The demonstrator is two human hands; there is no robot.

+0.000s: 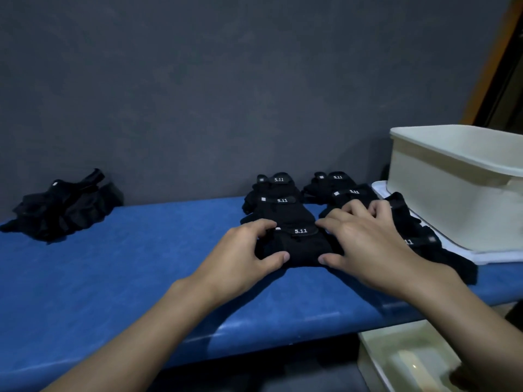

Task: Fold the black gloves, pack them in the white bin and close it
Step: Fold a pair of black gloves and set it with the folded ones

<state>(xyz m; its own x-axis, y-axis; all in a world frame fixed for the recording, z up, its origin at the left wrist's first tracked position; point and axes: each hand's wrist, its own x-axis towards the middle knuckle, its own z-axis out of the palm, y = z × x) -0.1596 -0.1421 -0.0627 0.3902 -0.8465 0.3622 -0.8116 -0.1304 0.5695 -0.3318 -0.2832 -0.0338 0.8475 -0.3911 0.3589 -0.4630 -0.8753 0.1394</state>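
Blue bench, left hand and right hand gripping one folded black glove tagged "5.11"

Body parts in view: two hands and two forearms.

1. Hands. The left hand and the right hand are bare. The nails are trimmed short. A nail shows plainly on the left thumb and on the right thumb. Knuckle ridges and faint tendon lines run across the back of the right hand.

2. Forearms. The left forearm and the right forearm are bare from the wrist to the frame edge. Both are slender in build. The wrist bone forms a small bump on the left wrist.

3. Limits. Low light leaves finer skin detail unreadable.
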